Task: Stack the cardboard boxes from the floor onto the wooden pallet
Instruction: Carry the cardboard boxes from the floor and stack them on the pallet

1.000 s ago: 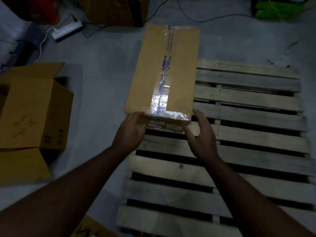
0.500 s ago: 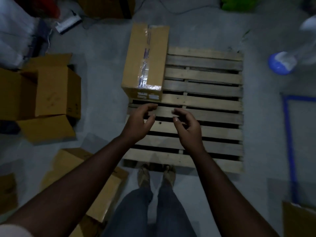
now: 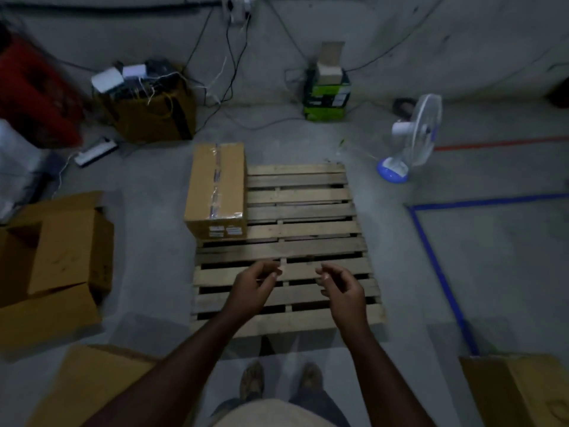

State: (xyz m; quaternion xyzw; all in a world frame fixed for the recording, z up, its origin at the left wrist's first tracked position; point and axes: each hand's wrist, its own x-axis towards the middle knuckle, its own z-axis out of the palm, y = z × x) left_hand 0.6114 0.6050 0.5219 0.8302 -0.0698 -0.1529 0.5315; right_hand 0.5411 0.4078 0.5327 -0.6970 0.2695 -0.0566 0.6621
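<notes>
A long taped cardboard box [image 3: 217,188] lies along the far left side of the wooden pallet [image 3: 308,229], its left edge overhanging slightly. My left hand [image 3: 254,288] and my right hand [image 3: 341,289] hover over the pallet's near slats, well short of the box, fingers loosely curled and holding nothing. On the floor are more cardboard boxes: an opened one with flaps out [image 3: 61,254] at left, a flat one [image 3: 98,383] at near left, and another [image 3: 520,392] at near right.
My feet [image 3: 277,380] stand at the pallet's near edge. A white and blue floor fan [image 3: 411,140] stands far right of the pallet. Cables, a power strip [image 3: 95,151], a brown box of electronics [image 3: 151,109] and a green box [image 3: 326,100] line the wall. Blue tape [image 3: 440,272] marks the floor.
Both hands let go of the long box, which now rests on the pallet, and drew back toward me. The view rose and pulled back as I straightened up.
</notes>
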